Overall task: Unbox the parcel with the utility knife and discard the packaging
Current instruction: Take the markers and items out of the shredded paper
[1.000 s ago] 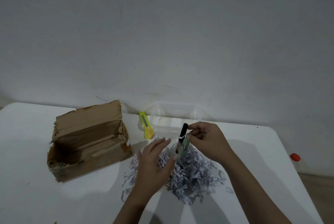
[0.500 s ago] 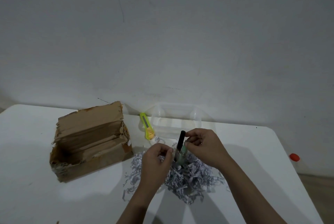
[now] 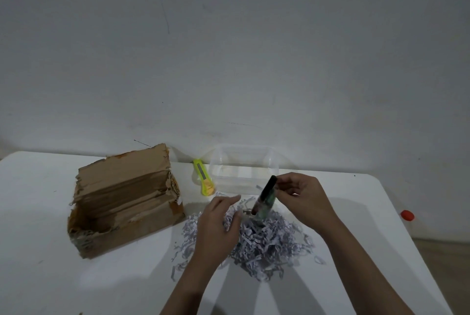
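Shredded paper [image 3: 264, 243] lies heaped near the worktop's [image 3: 50, 276] front edge, right of its middle, strands trailing off to either side. Rising out of the heap's far side is a small bottle with a black cap [image 3: 264, 199], tilted so the cap leans toward the far right. The right hand [image 3: 301, 199] forms a narrow grip on it, thumb and fingers curled and pinching just beside the cap, so the bottle's body hangs below and left of that grip with its base among the shreds. The left hand [image 3: 218, 225] rests palm-down on the left part of the heap, fingers fairly straight and loosely spread, holding nothing; the bottle stands just right of its fingertips, apart from them. The torn cardboard parcel [image 3: 124, 202] sits open toward the worktop's left side, well apart from both hands. The yellow-green utility knife [image 3: 203, 178] lies near the far edge between the parcel and a clear plastic container [image 3: 244, 169], which stands by the far edge behind the bottle. A red cap [image 3: 407, 215] sits off the worktop's right edge.
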### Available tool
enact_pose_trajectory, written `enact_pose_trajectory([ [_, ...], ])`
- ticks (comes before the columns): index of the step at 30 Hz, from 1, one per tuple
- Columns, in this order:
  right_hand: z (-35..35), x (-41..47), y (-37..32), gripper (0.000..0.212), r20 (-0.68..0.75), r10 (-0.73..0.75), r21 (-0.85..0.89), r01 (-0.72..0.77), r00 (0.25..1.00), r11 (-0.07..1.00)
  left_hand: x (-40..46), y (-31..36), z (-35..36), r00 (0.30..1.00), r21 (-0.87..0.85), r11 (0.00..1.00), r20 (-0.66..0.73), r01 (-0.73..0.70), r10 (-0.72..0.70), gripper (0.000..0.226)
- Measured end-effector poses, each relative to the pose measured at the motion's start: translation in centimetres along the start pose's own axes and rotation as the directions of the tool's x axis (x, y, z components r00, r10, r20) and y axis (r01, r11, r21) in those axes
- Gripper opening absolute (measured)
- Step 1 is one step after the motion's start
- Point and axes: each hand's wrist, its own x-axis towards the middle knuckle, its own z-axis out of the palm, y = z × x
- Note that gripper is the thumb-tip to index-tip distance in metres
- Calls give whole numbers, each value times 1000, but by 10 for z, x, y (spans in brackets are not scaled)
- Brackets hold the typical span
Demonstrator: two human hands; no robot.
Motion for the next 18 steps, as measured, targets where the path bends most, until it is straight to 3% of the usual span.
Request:
enact_pose_trajectory([
  [4,2,-5,-2,30,31,-18,11,18,999,1000,6,22,-1,994,-183,982,92,-41,59,40],
  [8,6,-9,-4,33,66,-34,16,33,997,999,14,31,2,998,-327,945,68,11,12,26],
  [13,4,-11,-1,33,58,-32,12,32,998,999,15,25,8,996,-340,936,29,89,-84,28],
  [18,-9,-9,6,31,16,-37,-2,37,999,999,14,8,9,991,-205,973,-66,105,-121,23],
])
